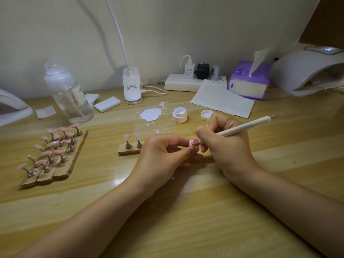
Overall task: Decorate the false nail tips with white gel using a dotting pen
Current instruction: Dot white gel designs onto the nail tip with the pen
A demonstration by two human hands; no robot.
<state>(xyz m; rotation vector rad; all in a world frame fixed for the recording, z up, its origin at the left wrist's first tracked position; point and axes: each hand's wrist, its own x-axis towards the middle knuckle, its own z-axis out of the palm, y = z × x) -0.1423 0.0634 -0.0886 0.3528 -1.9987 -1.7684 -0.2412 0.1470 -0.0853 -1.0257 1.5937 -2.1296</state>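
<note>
Wooden worktop [186, 211], head view. Left hand [158, 157] pinches one pink nail tip [191, 144] at centre, just ahead of both hands. Right hand [223, 144] grips the dotting pen [242, 126]; its long axis runs from upper right down-left, lower point touching the tip. Open white gel jar [180, 114] stands beyond, nearer the right hand.

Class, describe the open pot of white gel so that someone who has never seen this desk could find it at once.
Start at the white power strip against the back wall and come forward over the wooden desk. Just right of the white gel puddle stands the small round white jar. Unlike the flat lid lying to its right, it is taller and open, showing gel inside.
</note>
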